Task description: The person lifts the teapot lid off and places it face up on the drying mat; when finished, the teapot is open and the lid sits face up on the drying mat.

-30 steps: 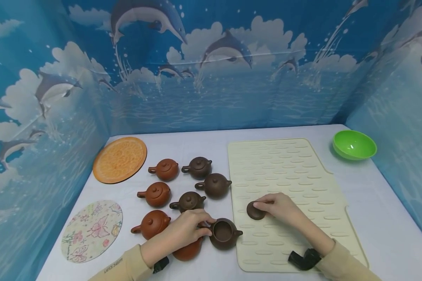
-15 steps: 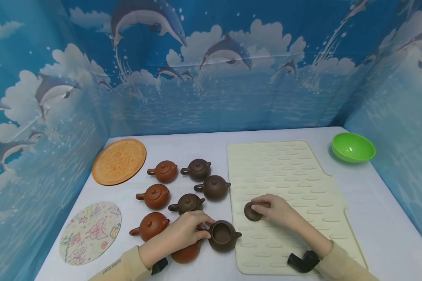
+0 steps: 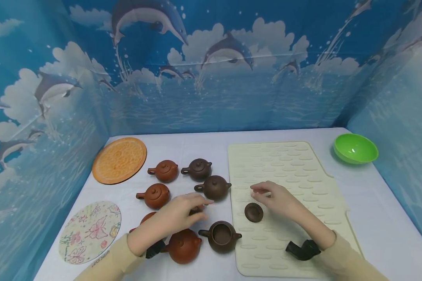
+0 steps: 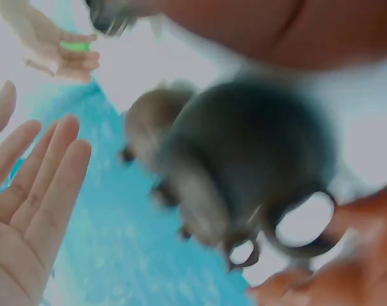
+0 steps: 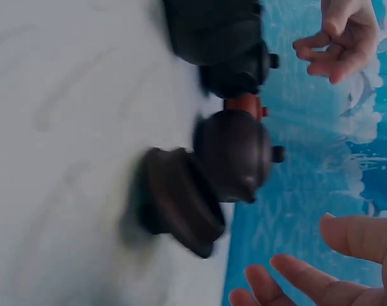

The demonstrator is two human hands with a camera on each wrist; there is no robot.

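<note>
Head: left hand [image 3: 176, 215] hovers over teapots [image 3: 184, 248], fingers spread, holding nothing; right hand [image 3: 273, 198] just beside dark lid [image 3: 254, 212], likewise empty. Lid lies on cream mat [image 3: 285, 164] near its left edge; lidless dark teapot [image 3: 222, 247] on white table [image 3: 372, 203], open mouth visible here.
Left wrist: blurred; adds ring-shaped handle [image 4: 301, 251].
Right wrist: reveals lid hollow-side up, knob [image 5: 153, 219] underneath.

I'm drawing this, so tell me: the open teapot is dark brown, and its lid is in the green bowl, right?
Not quite: the teapot lid isn't in the green bowl; it lies on the cream mat, as the head view shows. The open teapot is indeed dark brown.
</note>
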